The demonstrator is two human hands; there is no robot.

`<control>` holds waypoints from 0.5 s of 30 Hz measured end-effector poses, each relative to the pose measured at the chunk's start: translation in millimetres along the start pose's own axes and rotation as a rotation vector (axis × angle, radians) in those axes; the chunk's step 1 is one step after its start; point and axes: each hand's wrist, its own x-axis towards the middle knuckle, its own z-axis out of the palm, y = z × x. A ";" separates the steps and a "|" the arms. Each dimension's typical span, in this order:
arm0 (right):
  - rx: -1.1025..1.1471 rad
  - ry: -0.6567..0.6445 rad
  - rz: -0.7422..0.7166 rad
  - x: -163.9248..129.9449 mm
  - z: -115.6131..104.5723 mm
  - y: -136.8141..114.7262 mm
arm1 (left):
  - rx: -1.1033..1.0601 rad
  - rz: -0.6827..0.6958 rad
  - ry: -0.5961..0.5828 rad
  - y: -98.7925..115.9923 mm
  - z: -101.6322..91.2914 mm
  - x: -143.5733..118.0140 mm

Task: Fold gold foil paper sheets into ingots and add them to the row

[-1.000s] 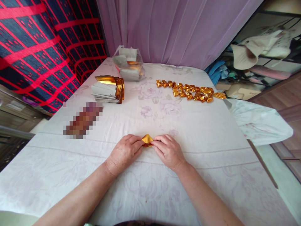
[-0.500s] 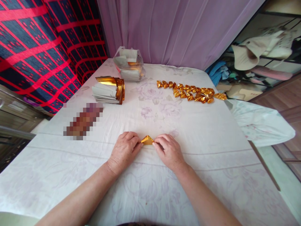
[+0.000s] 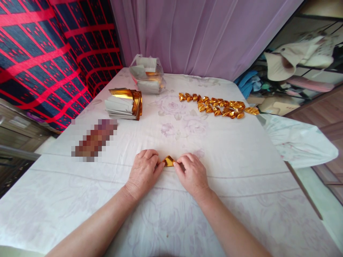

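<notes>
A small folded piece of gold foil paper (image 3: 168, 161) lies on the white flowered cloth (image 3: 171, 210) in the middle of the table. My left hand (image 3: 143, 172) pinches its left end and my right hand (image 3: 190, 173) pinches its right end, the fingertips almost meeting over it. Most of the piece is hidden between my fingers. A row of several finished gold folded pieces (image 3: 218, 105) lies at the far right of the table.
A stack of gold-and-white foil sheets (image 3: 123, 103) sits at the far left, with a clear plastic bag of more sheets (image 3: 147, 74) behind it. A blurred-out object (image 3: 93, 140) lies left of my hands. A purple curtain (image 3: 203, 35) hangs behind the table.
My two hands have drawn closer together over the gold piece, which now shows smaller between the fingers. The view has shifted slightly.
</notes>
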 end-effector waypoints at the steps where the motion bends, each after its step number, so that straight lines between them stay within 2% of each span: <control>1: 0.000 0.000 0.004 0.0 0.5 0.0 | 0.004 -0.004 -0.002 0.4 -0.1 0.3; 9: 0.037 -0.001 0.030 0.7 0.5 -1.1 | 0.029 -0.009 -0.002 -0.7 2.0 0.0; 15: 0.075 -0.027 -0.034 1.1 -1.2 -1.6 | 0.023 -0.015 -0.007 0.6 1.3 -0.3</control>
